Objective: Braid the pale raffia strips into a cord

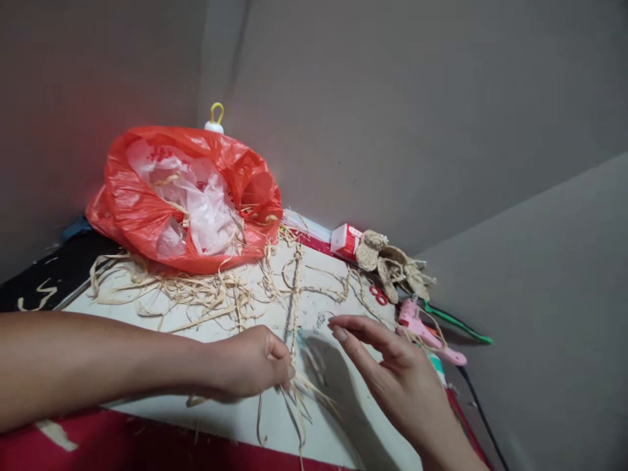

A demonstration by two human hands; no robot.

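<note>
My left hand [258,360] is closed, thumb and fingers pinching the lower part of a thin braided cord [294,307] of pale straw-like fibre. The cord runs away from me over a white board [343,379], and below the pinch its loose strands [300,418] fan out toward me. To the right of the cord, my right hand [397,369] hovers over the board with fingers stretched out and thumb apart from them. Nothing shows in it. Loose fibre strips [196,294] lie heaped beyond my left forearm.
A red plastic bag [130,222] with white plastic inside stands at the back left. Along the right edge are a red-and-white box [346,241], woven fibre pieces [392,261], a pink glue gun [417,324] and a green-and-black strip [458,320]. Grey walls [392,118] rise behind.
</note>
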